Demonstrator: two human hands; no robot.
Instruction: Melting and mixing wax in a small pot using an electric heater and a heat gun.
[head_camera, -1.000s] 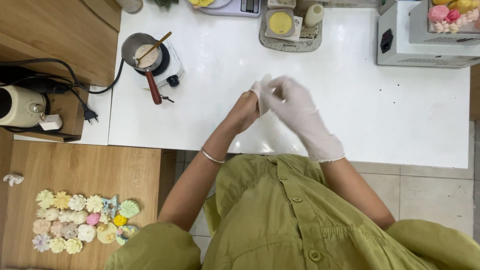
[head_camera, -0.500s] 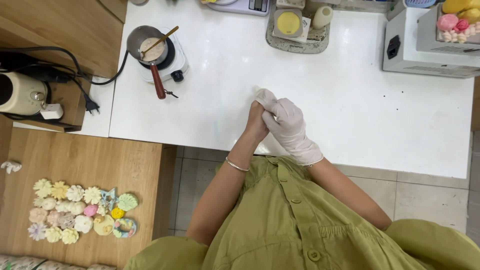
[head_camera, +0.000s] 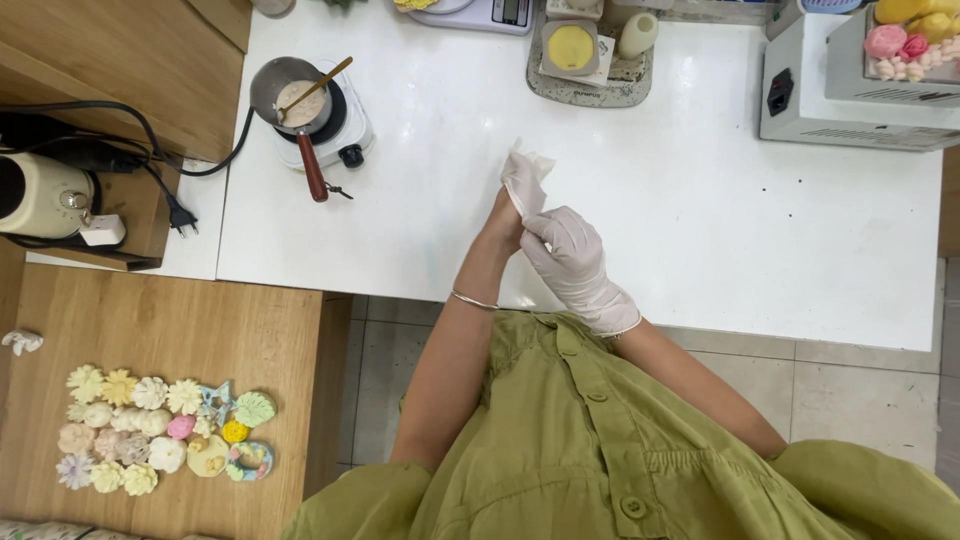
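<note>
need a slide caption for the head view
Gloved right hand pulls a white glove onto the left hand over a white table.

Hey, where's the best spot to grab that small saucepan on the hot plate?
Probably the red handle of the saucepan, coming from the table's near edge: it juts toward that edge, clear of the hot plate, while a wooden stick leans over the far rim.
</note>
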